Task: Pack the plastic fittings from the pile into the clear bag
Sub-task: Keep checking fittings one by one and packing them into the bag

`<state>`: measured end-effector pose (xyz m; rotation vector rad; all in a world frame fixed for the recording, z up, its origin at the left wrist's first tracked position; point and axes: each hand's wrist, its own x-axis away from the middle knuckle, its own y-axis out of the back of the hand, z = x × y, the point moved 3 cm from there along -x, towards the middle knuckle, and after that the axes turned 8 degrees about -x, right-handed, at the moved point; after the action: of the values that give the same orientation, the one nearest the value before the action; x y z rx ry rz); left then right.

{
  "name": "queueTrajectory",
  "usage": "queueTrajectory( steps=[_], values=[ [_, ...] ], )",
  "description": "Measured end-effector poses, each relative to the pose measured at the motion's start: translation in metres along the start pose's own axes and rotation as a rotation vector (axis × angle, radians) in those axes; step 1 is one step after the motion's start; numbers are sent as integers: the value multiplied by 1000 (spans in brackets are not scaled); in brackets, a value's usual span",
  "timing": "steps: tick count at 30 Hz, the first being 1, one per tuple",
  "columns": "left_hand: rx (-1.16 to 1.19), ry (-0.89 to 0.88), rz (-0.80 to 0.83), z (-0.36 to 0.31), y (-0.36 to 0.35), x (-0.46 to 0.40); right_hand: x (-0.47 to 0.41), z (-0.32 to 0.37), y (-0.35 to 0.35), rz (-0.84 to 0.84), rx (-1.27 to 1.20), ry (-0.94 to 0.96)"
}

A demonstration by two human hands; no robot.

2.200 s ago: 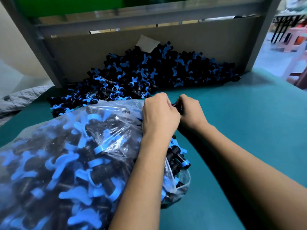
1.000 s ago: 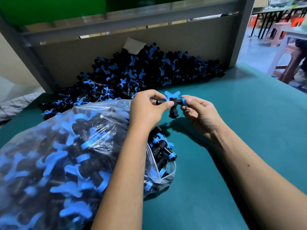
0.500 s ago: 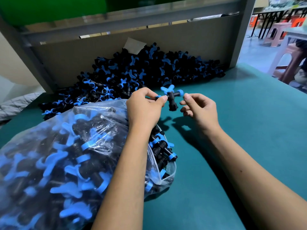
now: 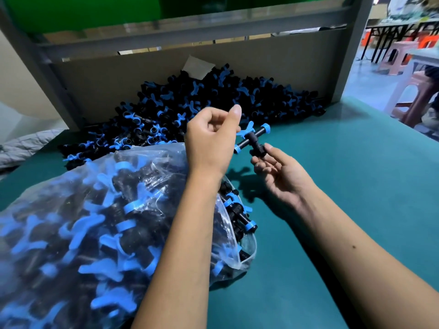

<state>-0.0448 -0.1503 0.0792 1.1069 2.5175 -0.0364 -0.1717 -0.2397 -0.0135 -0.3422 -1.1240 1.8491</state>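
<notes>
Head view, L to R, all placed vs the clear bag (image 4: 99, 222). The bag lies on its side on the green table top (image 4: 356, 186), stuffed w/ black-and-blue fittings, mouth facing right, a few spilling at its lip. Behind the bag, against the cardboard backboard (image 4: 261, 65), sits the pile of fittings (image 4: 202, 105), still large.

Left hand (image 4: 211, 141) hovers just above the bag's upper right edge, fingers curled into the palm, thumb up; its thumb side is touching or nearly touching the blue wing of the tee fitting (image 4: 253, 140), can't tell if it pinches. Right hand (image 4: 280, 172), just right of the bag mouth, palm up, pinches the tee's black stem betw. thumb and fingertips; the other fingers are relaxed.

Step in hand, imo: one fitting picked up and being checked or passed hand to hand before bagging. Task looks well along but the pile isn't done. Next move prob. needs the tee brought left and down into the bag mouth, w/ the lip lifted so the loose ones at the opening don't roll out.
</notes>
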Motion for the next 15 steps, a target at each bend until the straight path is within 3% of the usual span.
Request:
queueTrajectory(
  steps=[3,6,10,15],
  values=[
    [162,-98,-13,-21,5,0,4,7,3,64,147,-73],
    [233,-232,4,-40,10,4,11,9,-5,325,480,-93],
    [157,-345,53,-55,6,14,27,-8,-31,614,615,-168],
    [34,-412,57,-60,3,19,41,-33,-70,651,788,-154]
  ],
)
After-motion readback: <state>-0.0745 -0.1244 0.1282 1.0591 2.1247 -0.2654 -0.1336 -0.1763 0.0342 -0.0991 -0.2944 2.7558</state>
